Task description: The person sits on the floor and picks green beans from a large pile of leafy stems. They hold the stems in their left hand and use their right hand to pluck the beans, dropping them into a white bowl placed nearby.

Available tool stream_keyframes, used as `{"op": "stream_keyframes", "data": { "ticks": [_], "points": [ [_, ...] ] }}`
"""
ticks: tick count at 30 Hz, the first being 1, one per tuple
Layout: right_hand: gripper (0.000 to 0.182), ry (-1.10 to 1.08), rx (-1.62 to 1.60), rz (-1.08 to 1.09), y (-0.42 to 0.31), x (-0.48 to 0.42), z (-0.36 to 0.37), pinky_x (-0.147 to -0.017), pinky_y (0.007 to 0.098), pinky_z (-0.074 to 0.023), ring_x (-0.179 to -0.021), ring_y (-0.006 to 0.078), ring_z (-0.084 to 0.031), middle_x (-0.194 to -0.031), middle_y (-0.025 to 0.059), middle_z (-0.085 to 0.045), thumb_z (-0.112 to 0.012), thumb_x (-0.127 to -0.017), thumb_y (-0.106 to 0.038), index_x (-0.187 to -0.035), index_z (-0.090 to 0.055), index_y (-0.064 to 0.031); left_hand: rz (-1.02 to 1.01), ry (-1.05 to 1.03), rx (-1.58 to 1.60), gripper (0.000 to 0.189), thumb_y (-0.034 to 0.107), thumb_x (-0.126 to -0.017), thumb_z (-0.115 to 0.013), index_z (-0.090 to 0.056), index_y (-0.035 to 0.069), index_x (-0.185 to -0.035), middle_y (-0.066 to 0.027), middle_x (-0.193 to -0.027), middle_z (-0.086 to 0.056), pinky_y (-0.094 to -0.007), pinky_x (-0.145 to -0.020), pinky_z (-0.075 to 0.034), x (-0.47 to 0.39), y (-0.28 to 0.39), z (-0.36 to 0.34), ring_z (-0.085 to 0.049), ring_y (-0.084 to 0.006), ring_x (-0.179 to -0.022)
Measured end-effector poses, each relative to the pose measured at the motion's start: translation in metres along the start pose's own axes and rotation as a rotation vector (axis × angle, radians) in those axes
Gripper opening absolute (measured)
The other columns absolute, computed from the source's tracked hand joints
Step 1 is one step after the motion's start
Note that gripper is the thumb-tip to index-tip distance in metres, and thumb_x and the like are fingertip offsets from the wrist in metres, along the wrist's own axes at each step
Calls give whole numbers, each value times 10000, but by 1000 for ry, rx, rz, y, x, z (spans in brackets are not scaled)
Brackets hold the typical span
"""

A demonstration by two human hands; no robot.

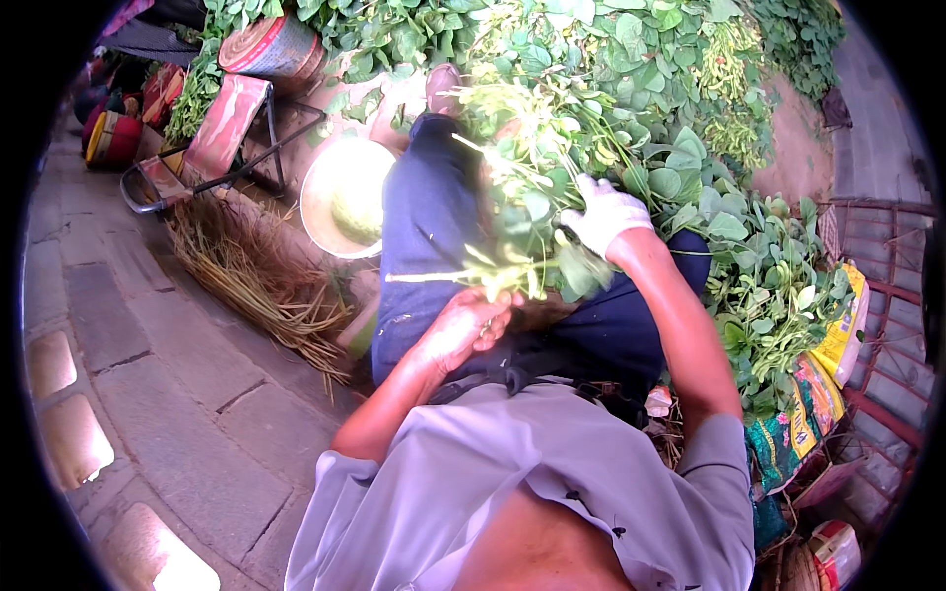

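Note:
My bare left hand (473, 325) pinches a cut bean plant (491, 277) over my lap. Its pale bare stem points left, and its pods and blurred leaves spread to the right. My right hand (610, 210), in a white glove, reaches over my right thigh into a heap of leafy bean plants (539, 133) with pale green pods. The fingers touch the stems there, but I cannot see whether they grip any. Left of my left leg stands a white bucket (307, 207), brightly lit, with a green mass inside that looks like pods.
A folding chair with a worn red seat (225, 125) stands at the left, near a rusty tin (273, 48). Dry stalks (259, 288) lie on the stone paving (185, 384). Printed bags (794, 428) and leafy plants sit at my right, beside a red metal grate (887, 295).

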State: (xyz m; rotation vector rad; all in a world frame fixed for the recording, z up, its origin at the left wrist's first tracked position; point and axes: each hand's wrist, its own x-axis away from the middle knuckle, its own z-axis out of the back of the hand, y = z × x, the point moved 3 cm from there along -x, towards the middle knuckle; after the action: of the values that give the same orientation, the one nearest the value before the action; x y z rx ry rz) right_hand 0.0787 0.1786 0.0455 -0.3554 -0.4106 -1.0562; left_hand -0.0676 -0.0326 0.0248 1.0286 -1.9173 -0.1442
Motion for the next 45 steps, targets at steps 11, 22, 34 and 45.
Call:
{"op": "stream_keyframes", "data": {
  "ticks": [11, 22, 34, 45],
  "points": [
    [580, -112, -50, -154, 39, -71, -20, -1017, 402, -401, -1200, 339, -518, -1320, 204, -518, -536, -880, -415, -1357, -456, -95, -356, -18, 715, 227, 153, -859, -619, -537, 19, -1023, -47, -702, -435, -293, -499, -456, 66, 48, 22, -420, -181, -606],
    [222, 618, -726, 103, 27, 51, 51, -703, 333, -502, -727, 230, -645, -828, 114, -653, -524, -909, -267, -963, -632, -81, -243, 20, 356, 246, 249, -941, -555, -553, 16, -1017, -36, -746, -494, -238, -461, -364, 16, 6, 19, -462, -129, -593],
    [279, 230, -497, 450, -89, 120, -35, -700, 473, -490, -744, 369, -620, -804, 183, -638, -598, -796, -314, -836, -661, -45, -216, 191, 130, 56, 120, -876, -665, -611, 115, -862, 60, -750, -563, -180, -457, -343, 13, -2, 1, -464, -24, -583],
    [225, -315, -1340, 282, -73, 108, -80, -540, 339, -449, -548, 222, -557, -681, 76, -586, -570, -859, -244, -918, -587, -28, -191, 37, 213, 124, 136, -917, -609, -625, 39, -992, 8, -753, -567, -205, -468, -377, 12, -7, 2, -463, -57, -560]
  ]
}}
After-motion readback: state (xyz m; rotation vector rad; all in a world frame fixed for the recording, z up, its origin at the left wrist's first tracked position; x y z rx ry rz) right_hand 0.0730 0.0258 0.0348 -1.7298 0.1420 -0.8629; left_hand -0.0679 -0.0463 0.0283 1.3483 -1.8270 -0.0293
